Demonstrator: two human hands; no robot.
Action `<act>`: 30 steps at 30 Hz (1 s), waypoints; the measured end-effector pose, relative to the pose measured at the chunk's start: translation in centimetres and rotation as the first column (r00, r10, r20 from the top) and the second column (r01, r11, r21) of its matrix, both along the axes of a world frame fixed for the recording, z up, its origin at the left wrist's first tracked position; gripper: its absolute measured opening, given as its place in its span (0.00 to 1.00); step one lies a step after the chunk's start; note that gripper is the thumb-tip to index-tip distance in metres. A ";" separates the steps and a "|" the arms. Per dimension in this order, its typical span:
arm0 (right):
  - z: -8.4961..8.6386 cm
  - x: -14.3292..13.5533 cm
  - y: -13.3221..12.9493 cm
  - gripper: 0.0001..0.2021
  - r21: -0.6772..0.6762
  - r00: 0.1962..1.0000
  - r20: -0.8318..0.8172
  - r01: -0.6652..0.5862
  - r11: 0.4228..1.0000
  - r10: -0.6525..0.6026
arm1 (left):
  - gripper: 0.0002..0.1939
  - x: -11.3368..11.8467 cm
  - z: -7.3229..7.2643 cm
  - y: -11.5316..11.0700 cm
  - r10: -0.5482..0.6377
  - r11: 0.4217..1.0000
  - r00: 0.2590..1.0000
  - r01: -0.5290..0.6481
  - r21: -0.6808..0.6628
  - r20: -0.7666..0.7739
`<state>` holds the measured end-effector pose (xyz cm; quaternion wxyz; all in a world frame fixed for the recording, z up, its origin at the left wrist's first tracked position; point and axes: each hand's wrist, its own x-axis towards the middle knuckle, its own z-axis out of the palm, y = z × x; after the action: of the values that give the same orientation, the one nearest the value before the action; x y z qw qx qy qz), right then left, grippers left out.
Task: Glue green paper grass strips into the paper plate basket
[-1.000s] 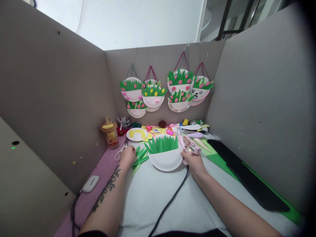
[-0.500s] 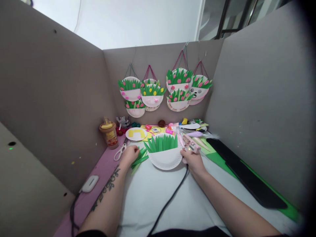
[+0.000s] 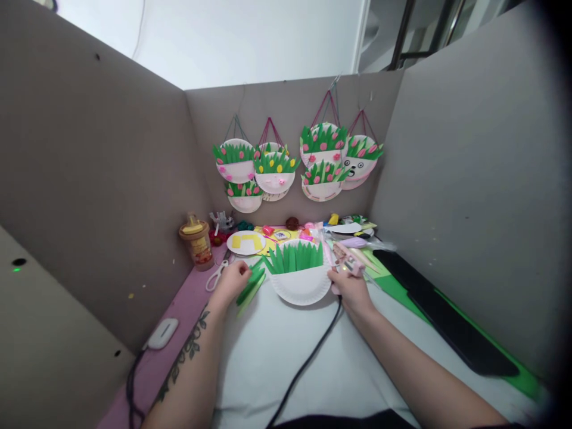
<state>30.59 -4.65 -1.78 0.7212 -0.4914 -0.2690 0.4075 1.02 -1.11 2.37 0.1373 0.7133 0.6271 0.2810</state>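
Observation:
My left hand (image 3: 235,278) has its fingertips closed in a pinch at the top of a small pile of green paper leaves (image 3: 251,287); the pinched leaf is partly hidden. My right hand (image 3: 352,290) is closed round a pink hot glue gun (image 3: 347,260) with a black cord, and its fingers meet the right rim of a white paper plate pocket (image 3: 301,288). Green paper grass blades (image 3: 295,258) stand up from behind the pocket's half-plate front. The pocket is tilted toward me, in front of my body.
White scissors (image 3: 217,276) lie left of my left hand, near a lidded cup (image 3: 196,243). Behind is a plate with yellow pieces (image 3: 245,243). Finished plate pockets (image 3: 277,180) hang on the back panel. A black flat strip (image 3: 442,310) lies at right; the black cord (image 3: 308,360) crosses the cloth.
My left hand has shifted slightly among the green leaves, and a leaf that reached toward the plate now lies back with the pile. My right hand and the plate pocket have hardly moved.

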 end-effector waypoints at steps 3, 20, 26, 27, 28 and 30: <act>0.1 -0.1 -0.1 0.14 0.012 1.000 -0.016 -0.014 1.000 0.014 | 0.04 0.1 0.9 0.0 0.052 0.992 0.932 -0.089 0.088 0.359; -0.7 -0.6 -0.7 0.15 -0.058 0.992 0.114 -0.055 0.997 0.061 | 0.10 4.9 2.1 -3.8 -0.099 0.980 0.771 -0.033 0.194 0.629; -0.6 -0.7 -0.8 0.16 -0.054 0.990 0.115 -0.071 0.996 0.077 | 0.11 4.8 2.2 -3.9 -0.061 0.977 0.845 -0.059 0.206 0.532; -0.6 -0.7 -0.8 0.16 -0.053 0.990 0.117 -0.071 0.996 0.077 | 0.11 4.9 2.1 -4.0 -0.063 0.978 0.844 -0.054 0.201 0.533; -0.7 -0.7 -0.8 0.15 -0.053 0.990 0.118 -0.070 0.996 0.076 | 0.11 5.1 2.0 -4.0 -0.064 0.979 0.842 -0.053 0.199 0.536; -0.7 -0.7 -0.9 0.15 -0.050 0.990 0.118 -0.067 0.996 0.073 | 0.11 5.5 1.6 -4.0 -0.057 0.980 0.840 -0.057 0.192 0.539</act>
<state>29.91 -5.57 -2.49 0.6777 -0.5215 -0.3193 0.4085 6.50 -5.10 4.01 0.2366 0.6148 0.5312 0.5328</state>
